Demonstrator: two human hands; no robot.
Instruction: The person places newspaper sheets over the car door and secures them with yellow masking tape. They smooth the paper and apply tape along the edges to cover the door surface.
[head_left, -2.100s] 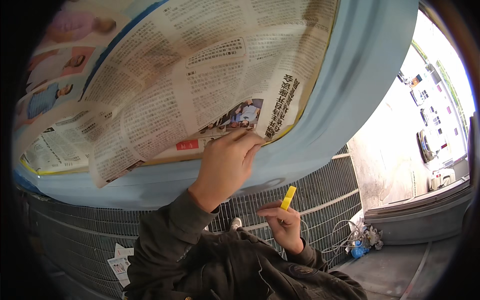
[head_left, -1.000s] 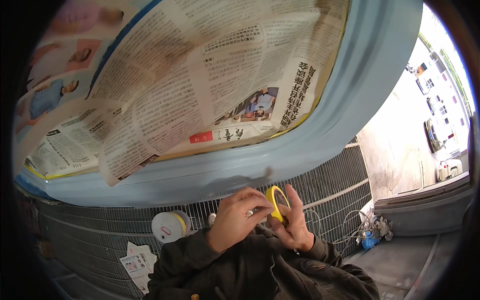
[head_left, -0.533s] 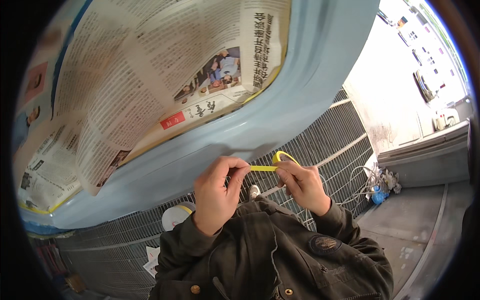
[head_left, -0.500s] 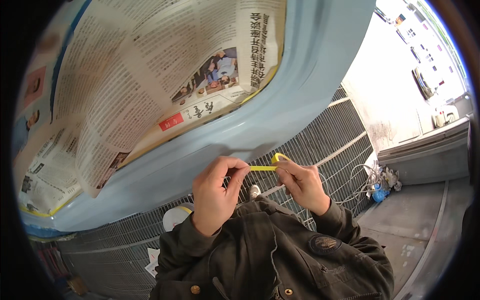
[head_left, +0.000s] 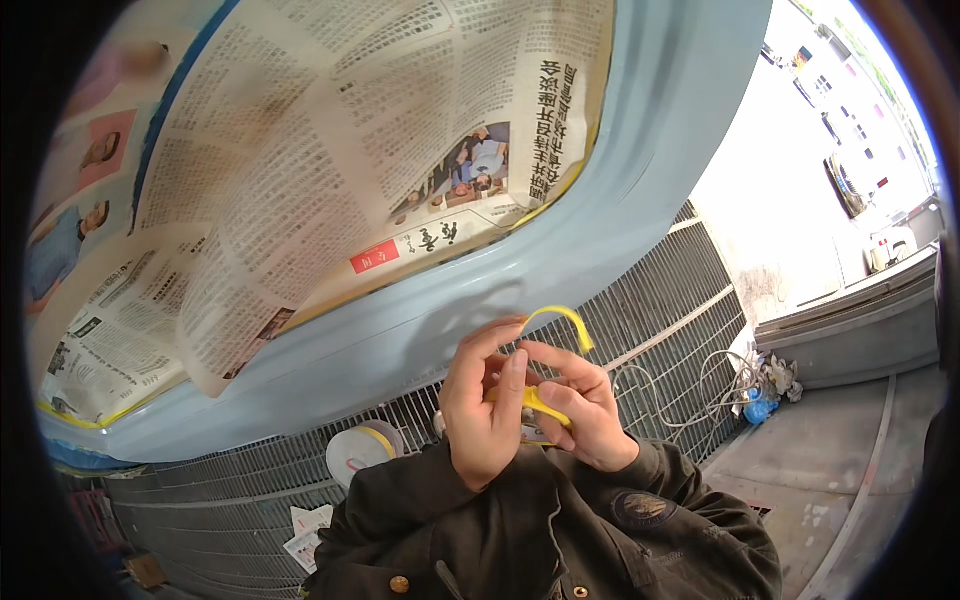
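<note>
My two hands are close together in front of my dark jacket, just below the light blue painted panel (head_left: pixel 540 262). My left hand (head_left: pixel 482 405) pinches a strip of yellow tape (head_left: pixel 562 312) at its fingertips; the strip arches to the right and its end curls down. In my right hand (head_left: pixel 590 410) is a yellow piece of tape (head_left: pixel 548 408), seemingly the roll, gripped between thumb and fingers; the fingers partly cover it. Newspaper sheets (head_left: pixel 300 170) cover the panel's opening, edged with yellow tape. One lower sheet hangs loose over the blue rim.
Below is a metal grating floor (head_left: pixel 255 520). A white round container (head_left: pixel 352 455) with a yellow band stands at lower left, near some papers (head_left: pixel 308 530). Coiled cable (head_left: pixel 690 405) and crumpled waste with a blue bag (head_left: pixel 760 402) lie at right, beside a grey ledge (head_left: pixel 850 335).
The tape strip, earlier stretched straight between my hands, now arches up from my left fingertips. My hands have come together, the left moving right. The view has shifted slightly.
</note>
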